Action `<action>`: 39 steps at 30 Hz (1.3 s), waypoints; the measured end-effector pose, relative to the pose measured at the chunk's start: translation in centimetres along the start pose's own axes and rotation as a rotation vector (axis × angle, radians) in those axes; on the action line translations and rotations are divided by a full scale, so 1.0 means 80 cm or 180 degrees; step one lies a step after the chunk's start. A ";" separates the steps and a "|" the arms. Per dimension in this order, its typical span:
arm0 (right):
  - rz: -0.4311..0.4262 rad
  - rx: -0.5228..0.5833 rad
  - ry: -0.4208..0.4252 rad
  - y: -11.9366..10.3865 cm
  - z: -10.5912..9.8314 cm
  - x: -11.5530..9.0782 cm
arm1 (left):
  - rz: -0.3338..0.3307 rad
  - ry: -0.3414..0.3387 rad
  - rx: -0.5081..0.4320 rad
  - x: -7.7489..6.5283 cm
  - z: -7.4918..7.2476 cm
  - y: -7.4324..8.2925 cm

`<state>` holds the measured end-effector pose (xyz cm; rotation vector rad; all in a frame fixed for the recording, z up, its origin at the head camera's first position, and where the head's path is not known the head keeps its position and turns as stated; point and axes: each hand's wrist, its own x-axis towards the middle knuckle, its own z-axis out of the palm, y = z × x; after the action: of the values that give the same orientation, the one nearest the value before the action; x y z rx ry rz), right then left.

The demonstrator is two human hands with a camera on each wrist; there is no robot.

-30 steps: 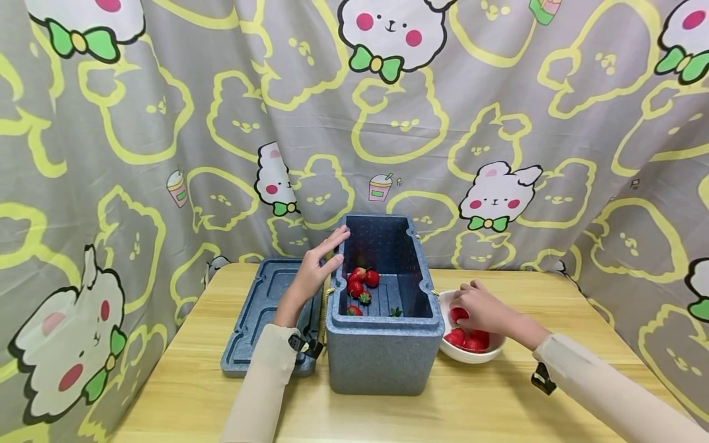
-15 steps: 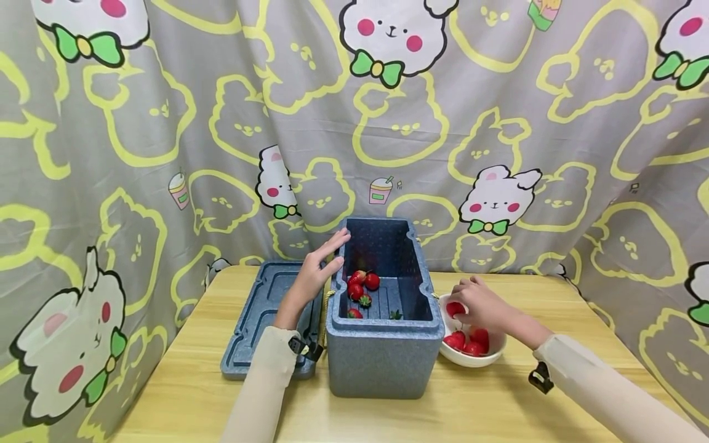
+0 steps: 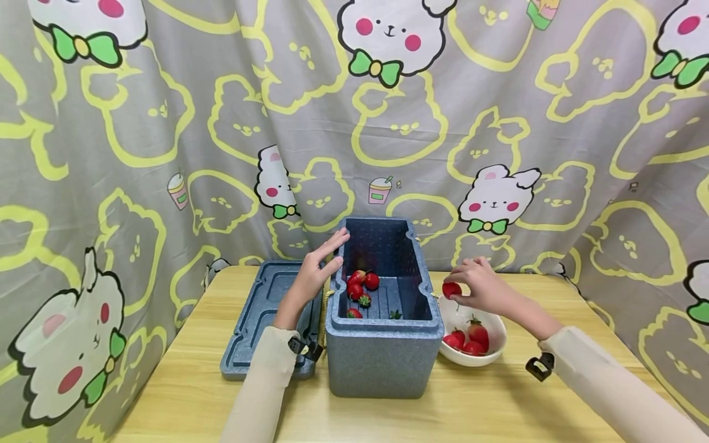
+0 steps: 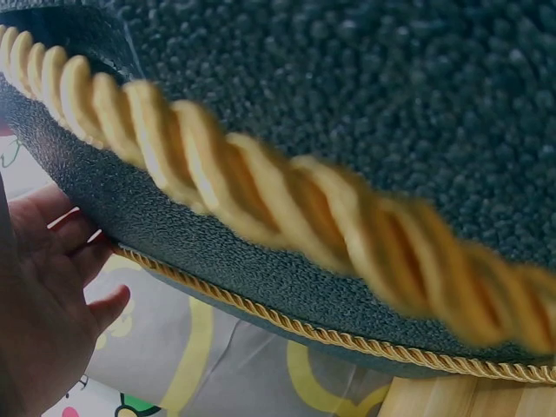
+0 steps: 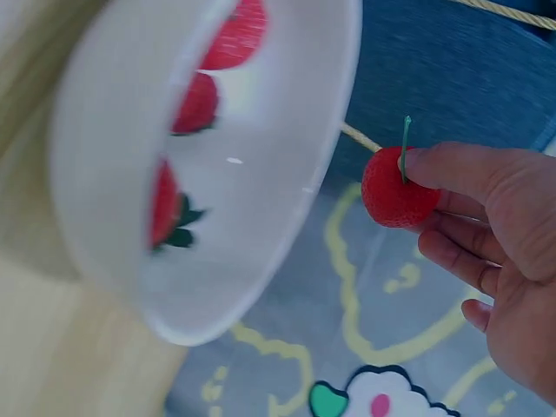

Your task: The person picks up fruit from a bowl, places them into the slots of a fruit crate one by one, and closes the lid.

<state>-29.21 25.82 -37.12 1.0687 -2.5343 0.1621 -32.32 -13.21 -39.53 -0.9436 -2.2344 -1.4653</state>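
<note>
My right hand [image 3: 480,284] pinches a round, bumpy red fruit [image 5: 399,188] with a thin green stem, raised over the far left part of a white bowl [image 3: 501,335]. Thumb and fingertips grip it from the side in the right wrist view. Several strawberries [image 3: 477,335] lie in the bowl. Left of it stands an uncovered blue-grey foam box [image 3: 382,363], with several red strawberries [image 3: 355,291] on its floor. My left hand [image 3: 314,271] rests along the box's left rim, fingers extended. In the left wrist view the fingertips touch the box's dark wall [image 4: 139,200].
The box's lid [image 3: 266,307] lies on the wooden table [image 3: 183,369], left of the box and partly under the left forearm. Twisted gold rope [image 4: 208,178] runs along the box's side. A patterned curtain [image 3: 221,154] hangs behind the table.
My right hand has risen out of the bowl with the red fruit between its fingers, uncovering more strawberries there. My left hand has stayed on the box rim.
</note>
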 end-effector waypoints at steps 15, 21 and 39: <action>0.0064 0.0153 0.0625 0.004 -0.060 0.037 | -0.0017 0.0013 0.0006 -0.001 0.000 0.000; -0.0011 0.0264 0.0884 -0.002 -0.072 0.055 | -0.0030 0.0016 -0.0011 0.000 0.000 0.001; -0.0519 0.0512 0.1063 -0.065 -0.090 0.106 | -0.0031 0.0032 -0.0003 0.000 0.001 0.001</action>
<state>-28.74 18.36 -27.41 1.1922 -2.1557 0.4651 -32.24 -13.11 -39.49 -0.9247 -2.2345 -1.4721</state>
